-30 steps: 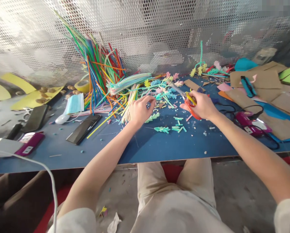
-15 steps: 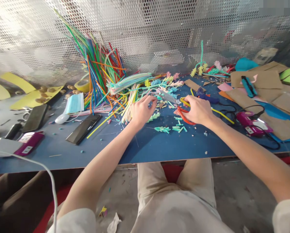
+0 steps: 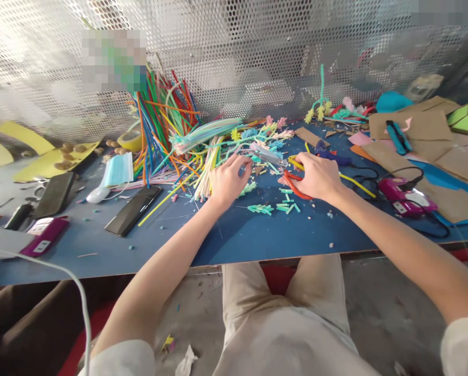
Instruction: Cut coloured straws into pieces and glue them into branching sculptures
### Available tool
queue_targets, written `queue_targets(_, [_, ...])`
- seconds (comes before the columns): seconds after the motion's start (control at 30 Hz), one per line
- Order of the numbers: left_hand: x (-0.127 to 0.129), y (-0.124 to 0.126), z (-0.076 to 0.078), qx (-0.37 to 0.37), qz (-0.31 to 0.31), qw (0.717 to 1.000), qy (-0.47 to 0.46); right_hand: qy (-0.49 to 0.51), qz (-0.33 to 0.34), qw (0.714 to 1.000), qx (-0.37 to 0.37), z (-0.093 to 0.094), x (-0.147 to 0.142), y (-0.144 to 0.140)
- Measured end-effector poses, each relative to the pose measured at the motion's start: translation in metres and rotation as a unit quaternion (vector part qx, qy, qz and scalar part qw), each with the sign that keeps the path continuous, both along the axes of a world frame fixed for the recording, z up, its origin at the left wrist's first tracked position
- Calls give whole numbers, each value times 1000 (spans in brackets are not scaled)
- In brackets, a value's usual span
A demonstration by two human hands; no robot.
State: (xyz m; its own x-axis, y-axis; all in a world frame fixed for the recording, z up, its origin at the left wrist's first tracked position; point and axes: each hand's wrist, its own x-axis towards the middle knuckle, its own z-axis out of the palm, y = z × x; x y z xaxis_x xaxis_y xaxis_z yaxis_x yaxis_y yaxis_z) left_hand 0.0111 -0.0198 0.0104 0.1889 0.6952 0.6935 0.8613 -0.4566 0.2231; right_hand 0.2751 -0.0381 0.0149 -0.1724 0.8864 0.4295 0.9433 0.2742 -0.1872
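Note:
My right hand (image 3: 316, 175) is closed around scissors with a red handle (image 3: 299, 187). The metal blades (image 3: 271, 155) point left, toward the fingers of my left hand. Something yellow (image 3: 295, 163) shows at the upper side of the right-hand grip; whether it is a handle or a pipe cleaner I cannot tell. My left hand (image 3: 230, 180) is pinched, thumb against forefinger, close to the blade tips; what is between the fingers is too small to make out. Short mint-green pieces (image 3: 287, 206) and a leaf-like green sprig (image 3: 259, 209) lie on the table below the scissors.
Pale pipe cleaners (image 3: 210, 133) lie bundled behind my left hand, beside a tall multicoloured bunch (image 3: 167, 104). Left are a black phone (image 3: 134, 210), a face mask (image 3: 117, 168) and a purple power strip (image 3: 48, 235). Right are cardboard pieces (image 3: 410, 125) and another purple power strip (image 3: 406, 196) with cables.
The view has shifted very slightly. Both hands and the scissors keep nearly the same pose.

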Motion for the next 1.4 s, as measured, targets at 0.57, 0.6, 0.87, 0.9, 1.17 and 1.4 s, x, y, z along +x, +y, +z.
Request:
queue_targets(0.57, [1, 0, -1, -14, -1, 1000, 1, -19, 9, 1000, -12, 0, -3, -2])
queue_targets(0.6, [1, 0, -1, -12, -1, 1000, 1, -16, 10, 1000, -14, 0, -4, -3])
queue_targets(0.87, [1, 1, -4, -9, -9, 1000, -2, 46, 18, 998, -43, 1, -9, -3])
queue_targets(0.9, [0, 2, -5, -6, -11, 1000, -2, 49, 19, 997, -47, 2, -9, -3])
queue_targets(1.17, [2, 1, -5, -11, -15, 1000, -6, 76, 75, 993, -54, 5, -6, -4])
queue_targets(1.4, [0, 2, -5, -8, -20, 1000, -8, 181, 71, 980, -29, 4, 7, 8])
